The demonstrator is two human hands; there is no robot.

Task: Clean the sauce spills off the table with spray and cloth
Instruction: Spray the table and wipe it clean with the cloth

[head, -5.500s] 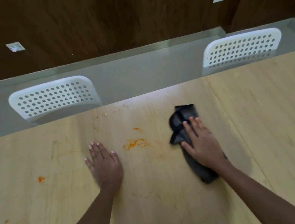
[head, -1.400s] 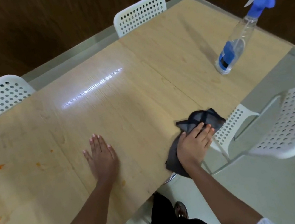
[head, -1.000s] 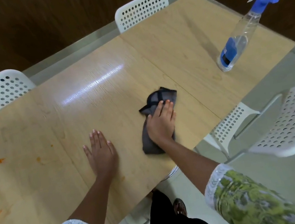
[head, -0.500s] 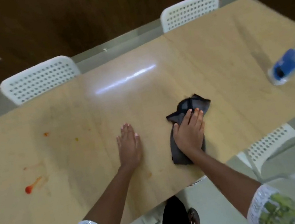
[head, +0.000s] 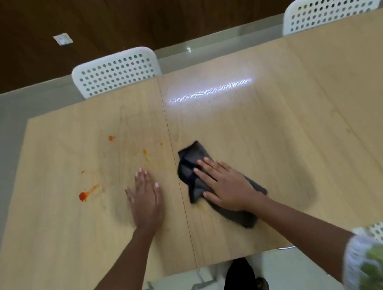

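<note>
Sauce (head: 83,196) spots dot the table (head: 309,124); right hand (head: 227,187) lies flat, fingers spread, on cloth (head: 190,164); left hand (head: 145,199) flat, fingers together, beside it.

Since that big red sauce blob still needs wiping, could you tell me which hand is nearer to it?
Left. The left hand lies flat just right of the red sauce blob; the right hand, pressing the cloth, is farther right.
</note>
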